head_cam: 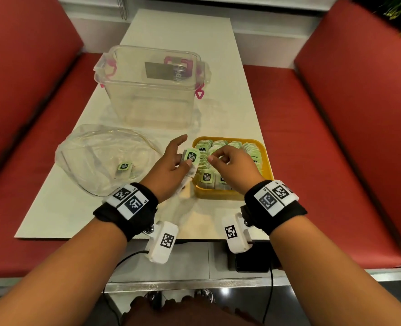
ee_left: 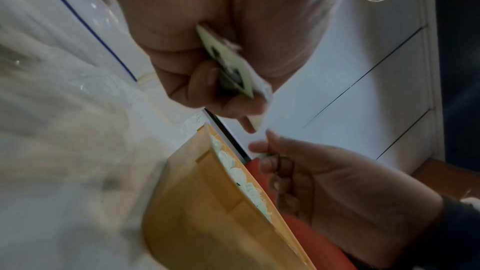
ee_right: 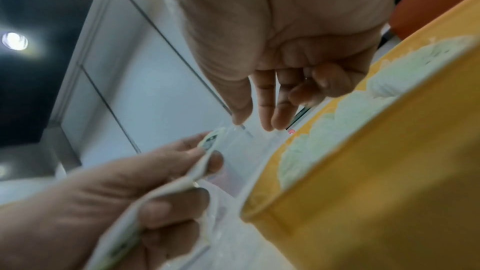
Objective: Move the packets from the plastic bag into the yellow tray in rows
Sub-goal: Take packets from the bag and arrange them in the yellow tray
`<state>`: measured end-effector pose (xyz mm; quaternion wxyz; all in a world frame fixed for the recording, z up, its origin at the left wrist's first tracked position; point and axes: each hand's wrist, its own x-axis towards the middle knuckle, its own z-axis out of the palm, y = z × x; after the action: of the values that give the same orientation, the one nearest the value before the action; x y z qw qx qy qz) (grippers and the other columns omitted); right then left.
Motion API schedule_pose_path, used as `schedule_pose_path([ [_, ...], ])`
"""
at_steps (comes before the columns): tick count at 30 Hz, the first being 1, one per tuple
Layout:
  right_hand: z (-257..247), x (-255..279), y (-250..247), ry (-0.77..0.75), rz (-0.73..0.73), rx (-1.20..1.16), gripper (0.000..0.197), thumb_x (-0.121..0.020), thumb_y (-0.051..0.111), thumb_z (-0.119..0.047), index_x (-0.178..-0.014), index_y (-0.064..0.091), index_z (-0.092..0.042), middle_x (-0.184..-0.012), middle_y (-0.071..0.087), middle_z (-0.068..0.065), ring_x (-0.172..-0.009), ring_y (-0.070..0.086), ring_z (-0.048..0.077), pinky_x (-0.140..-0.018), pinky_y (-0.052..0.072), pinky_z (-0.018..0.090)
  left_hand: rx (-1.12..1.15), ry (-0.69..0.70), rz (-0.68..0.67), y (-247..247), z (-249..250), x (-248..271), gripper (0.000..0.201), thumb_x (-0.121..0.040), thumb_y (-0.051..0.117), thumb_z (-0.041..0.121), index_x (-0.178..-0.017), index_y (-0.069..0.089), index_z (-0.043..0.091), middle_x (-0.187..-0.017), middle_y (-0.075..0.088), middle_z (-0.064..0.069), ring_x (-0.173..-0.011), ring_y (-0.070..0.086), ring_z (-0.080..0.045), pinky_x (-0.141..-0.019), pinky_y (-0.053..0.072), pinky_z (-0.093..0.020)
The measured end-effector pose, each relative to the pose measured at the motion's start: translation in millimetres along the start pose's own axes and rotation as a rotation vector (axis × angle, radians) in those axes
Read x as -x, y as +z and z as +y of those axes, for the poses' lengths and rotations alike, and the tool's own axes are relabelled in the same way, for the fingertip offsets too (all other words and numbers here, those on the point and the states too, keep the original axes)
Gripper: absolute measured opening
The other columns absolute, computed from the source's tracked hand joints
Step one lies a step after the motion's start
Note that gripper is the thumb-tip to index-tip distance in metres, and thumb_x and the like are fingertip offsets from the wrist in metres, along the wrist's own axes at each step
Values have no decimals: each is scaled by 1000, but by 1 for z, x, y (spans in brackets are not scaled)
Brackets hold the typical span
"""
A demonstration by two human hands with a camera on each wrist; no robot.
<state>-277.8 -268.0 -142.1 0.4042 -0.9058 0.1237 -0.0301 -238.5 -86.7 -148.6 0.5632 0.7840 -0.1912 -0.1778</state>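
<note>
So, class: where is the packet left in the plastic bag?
In the head view, the packet lies inside the plastic bag, on the table's left, beside the left hand.

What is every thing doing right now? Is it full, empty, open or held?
Clear plastic bag: open, one green packet inside.
Yellow plastic tray: nearly full of green packets in rows.
Clear plastic box with pink clips: lid off, empty.
Left hand: pinching green packets beside the tray.
Right hand: fingers curled over the tray; whether it holds anything is unclear.
</note>
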Motion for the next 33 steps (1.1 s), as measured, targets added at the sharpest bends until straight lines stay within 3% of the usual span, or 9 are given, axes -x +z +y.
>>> schedule_pose_path([
  [5, -11, 4, -7, -75, -30, -211, 16, -89, 66, -25, -89, 68, -10, -73, 60, -8, -60, 50, -3, -60, 40, 17, 53, 28, -67, 9, 3, 0, 49, -97, 55, 24, -138, 30, 35, -100, 67, 2, -67, 62, -3, -54, 44, -18],
  [10, -8, 6, -15, -114, 5, -318, 3, -87, 69, -22, -85, 71, -20, -84, 69, 3, -72, 57, 9, -73, 49, 33, -30, 54, 60, 8, 4, -3, 27, -92, 61, 34, -117, 54, 28, -104, 63, 3, -56, 57, -16, -49, 42, -20],
  [14, -4, 10, -21, -94, 13, -451, 9, -88, 67, -17, -93, 73, -11, -75, 65, -9, -65, 54, -5, -65, 43, 15, 6, 46, 159, 5, 4, -1, 15, -84, 73, 25, -93, 64, 18, -65, 51, 11, -44, 39, -5, -47, 32, -15],
  [17, 0, 10, -19, -73, 25, -503, 11, -88, 66, -13, -95, 71, -6, -75, 62, -10, -62, 54, -7, -60, 40, 8, -17, 97, 214, 5, 3, -1, 16, -79, 79, 23, -88, 68, 17, -73, 57, 14, -53, 46, 0, -56, 34, -17],
  [23, 6, 11, -18, -64, 50, -472, 5, -90, 65, -14, -88, 69, -16, -76, 59, -7, -66, 51, 9, -56, 38, 13, -10, 128, 223, 6, 8, -1, 20, -77, 79, 24, -95, 70, 28, -100, 63, 6, -62, 49, 7, -66, 39, -21],
  [26, 6, 11, -22, -93, 66, -381, 5, -90, 65, -15, -91, 69, -15, -73, 58, -12, -61, 49, 0, -58, 37, 15, -57, 114, 201, 8, 6, -3, 13, -78, 79, 27, -85, 69, 31, -97, 63, 11, -62, 52, 2, -67, 40, -21],
  [28, 4, 13, -24, -115, 64, -308, 6, -91, 64, -17, -90, 70, -15, -67, 55, -16, -55, 49, -3, -54, 35, 12, -53, 103, 166, 11, 6, -4, 25, -76, 80, 26, -97, 68, 29, -99, 62, 10, -64, 52, 8, -64, 39, -13],
  [30, 2, 13, -25, -163, 53, -207, 6, -91, 63, -21, -88, 68, -23, -75, 59, -12, -59, 50, 1, -58, 38, 17, -30, 99, 145, 15, 8, -4, 29, -76, 80, 27, -101, 67, 31, -100, 63, 9, -63, 52, 8, -63, 39, -15],
  [33, 1, 15, -29, -197, 59, -94, 4, -90, 64, -28, -89, 65, -31, -96, 61, -2, -69, 52, 7, -66, 42, 21, -2, 101, 169, 22, 11, -7, 13, -80, 76, 29, -83, 65, 34, -90, 64, 10, -63, 52, -2, -63, 39, -23],
])
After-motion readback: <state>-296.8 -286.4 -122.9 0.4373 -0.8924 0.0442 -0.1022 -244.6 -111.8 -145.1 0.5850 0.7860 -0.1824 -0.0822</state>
